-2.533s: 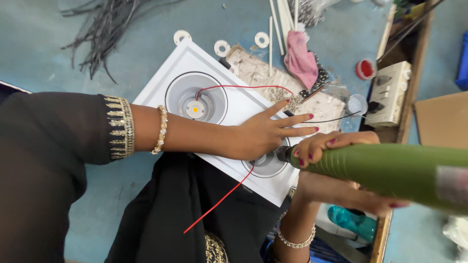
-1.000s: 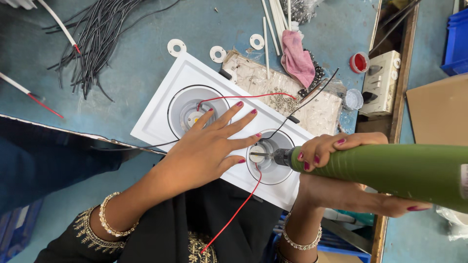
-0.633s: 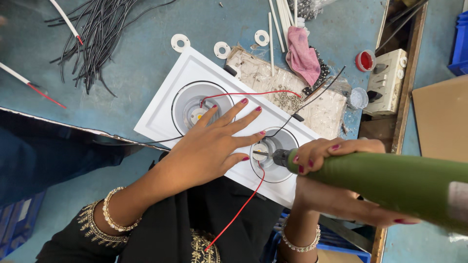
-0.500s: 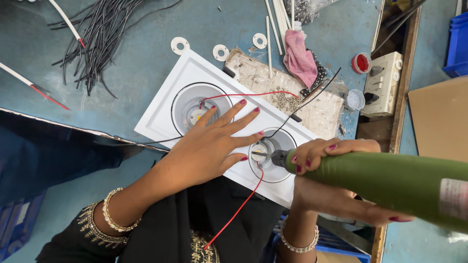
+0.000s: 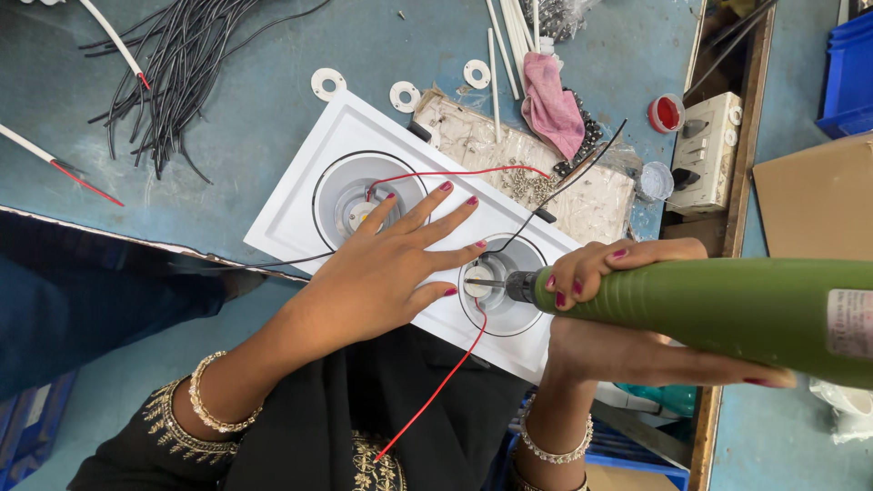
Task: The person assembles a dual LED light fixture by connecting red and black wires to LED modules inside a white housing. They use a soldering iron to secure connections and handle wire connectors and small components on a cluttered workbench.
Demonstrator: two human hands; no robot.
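Left hand (image 5: 382, 273) lies flat, fingers spread, on the white fixture (image 5: 409, 227) on the tabletop, steadying it; right hand (image 5: 618, 309) grips the green driver (image 5: 727, 309), tip in the fixture's near ring

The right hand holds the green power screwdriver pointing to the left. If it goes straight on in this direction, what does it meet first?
Probably the round lamp recess of the white fixture: the screwdriver in the right hand has its bit tip there already. Beyond it lie the left hand's fingers.
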